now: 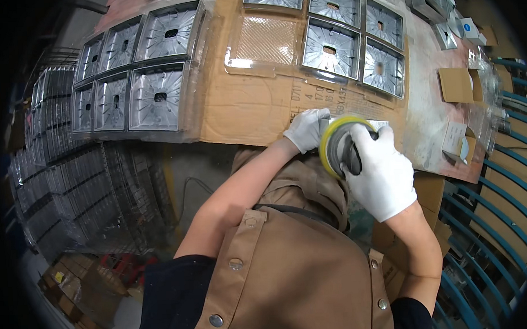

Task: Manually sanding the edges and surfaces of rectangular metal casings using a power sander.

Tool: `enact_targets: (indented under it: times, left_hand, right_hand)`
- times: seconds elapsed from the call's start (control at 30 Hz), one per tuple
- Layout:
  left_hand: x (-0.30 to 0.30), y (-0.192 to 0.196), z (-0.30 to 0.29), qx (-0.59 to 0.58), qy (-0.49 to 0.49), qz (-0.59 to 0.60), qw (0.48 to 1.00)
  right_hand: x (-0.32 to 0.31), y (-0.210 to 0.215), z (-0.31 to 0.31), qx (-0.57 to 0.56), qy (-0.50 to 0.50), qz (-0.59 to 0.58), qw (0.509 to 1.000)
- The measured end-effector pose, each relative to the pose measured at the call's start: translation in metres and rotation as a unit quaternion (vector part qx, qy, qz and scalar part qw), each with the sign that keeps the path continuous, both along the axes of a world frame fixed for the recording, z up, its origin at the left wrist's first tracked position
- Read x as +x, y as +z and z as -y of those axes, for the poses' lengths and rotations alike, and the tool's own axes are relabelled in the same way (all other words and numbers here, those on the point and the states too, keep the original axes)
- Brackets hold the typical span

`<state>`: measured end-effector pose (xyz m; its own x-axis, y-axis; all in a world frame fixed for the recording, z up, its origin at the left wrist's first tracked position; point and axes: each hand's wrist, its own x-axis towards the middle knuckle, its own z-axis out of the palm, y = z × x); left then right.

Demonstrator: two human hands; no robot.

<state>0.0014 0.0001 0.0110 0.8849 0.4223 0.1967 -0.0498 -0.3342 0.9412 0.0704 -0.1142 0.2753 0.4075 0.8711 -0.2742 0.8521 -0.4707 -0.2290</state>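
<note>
My right hand [385, 170], in a white glove, is wrapped round a round handheld sander [339, 145] with a yellow-edged pad. The sander is tilted, its pad facing left and away from me. Behind it a silver metal piece [380, 124] shows in part at the cardboard's near edge; the sander hides most of it. My left hand [307, 130], also gloved, grips the left side of that piece with bent fingers. Whether the pad touches the metal cannot be made out.
A cardboard sheet [232, 102] covers the table's middle. Square metal housings fill a clear plastic tray [183, 118] on the left; another tray [265, 40] at the back right has one bare compartment. Small open boxes [457, 85] lie right, beside blue curved bars [515, 147]. Stacked trays [73, 188] stand left.
</note>
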Motion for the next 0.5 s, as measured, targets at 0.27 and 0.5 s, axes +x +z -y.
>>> enact_targets:
  times: [0.27,0.5]
  left_hand:
    - [0.000,-0.002,0.001,0.028,0.002,0.014,1.000]
    - [-0.002,0.000,0.001,0.056,0.025,0.016,0.998]
  right_hand:
    - [0.005,-0.004,0.001,-0.007,-0.048,-0.011,0.999]
    - [0.020,-0.007,-0.002,0.021,-0.079,0.013,0.997]
